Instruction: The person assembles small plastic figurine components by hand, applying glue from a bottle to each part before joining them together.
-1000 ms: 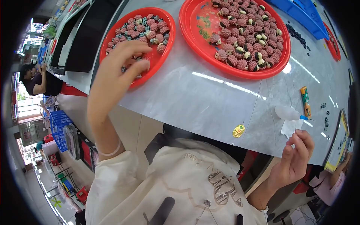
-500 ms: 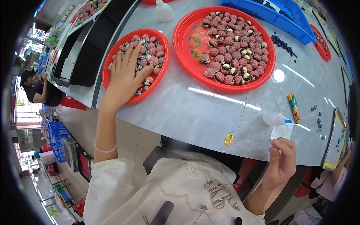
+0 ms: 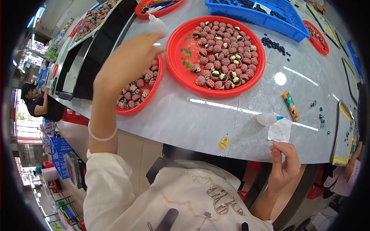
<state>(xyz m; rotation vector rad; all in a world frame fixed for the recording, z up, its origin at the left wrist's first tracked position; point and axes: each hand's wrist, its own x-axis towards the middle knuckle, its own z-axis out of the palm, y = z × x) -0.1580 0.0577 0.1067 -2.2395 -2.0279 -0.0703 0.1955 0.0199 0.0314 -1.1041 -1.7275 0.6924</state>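
Note:
My left hand (image 3: 129,57) reaches over the smaller red tray (image 3: 151,98), its fingers bent, blurred and partly hidden. A white squeeze bottle (image 3: 157,27) stands just beyond the fingertips; whether they touch it I cannot tell. Under the hand lie pink bumpy pieces (image 3: 131,104) mixed with small grey-blue ones. At the table's front edge, my right hand (image 3: 284,165) is closed, thumb and fingertips pinched together. Whatever is between them is too small to make out. Just beyond it are a white paper piece (image 3: 279,133) and a lying white bottle (image 3: 266,119) with a blue needle tip.
A large red tray (image 3: 175,79) holds pink pieces with dark and cream parts. Behind it are a blue bin (image 3: 295,30), loose dark pieces (image 3: 275,46) and a red tool tray (image 3: 169,8). An orange-green tube (image 3: 290,106) lies at right. Other people sit at both sides.
My left hand has lifted off the pieces in the smaller tray and moved up and forward toward the standing bottle. The right hand keeps its pinch. The view has shifted slightly.

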